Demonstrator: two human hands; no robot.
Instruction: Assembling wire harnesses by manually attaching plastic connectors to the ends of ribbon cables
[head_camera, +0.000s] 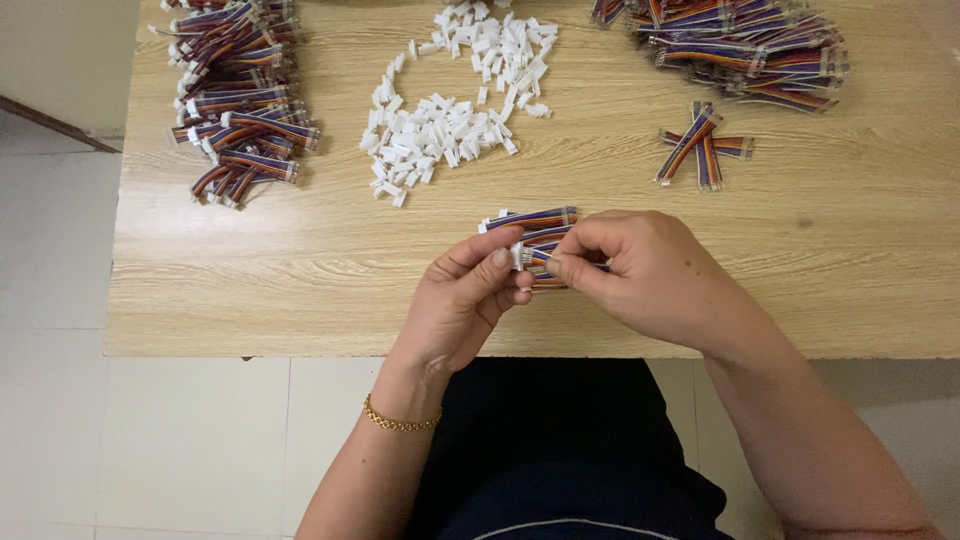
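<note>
Left hand (465, 295) pinches the white plug (517, 257); my right hand (640, 270) grips the wires (535, 222), which run crosswise toward it.

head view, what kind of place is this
Probably a small hand-assembly workstation, maybe at home: a wooden table over a tiled floor holds piles of rainbow ribbon cables, a heap of white plastic connectors, and both hands work one cable.
</note>
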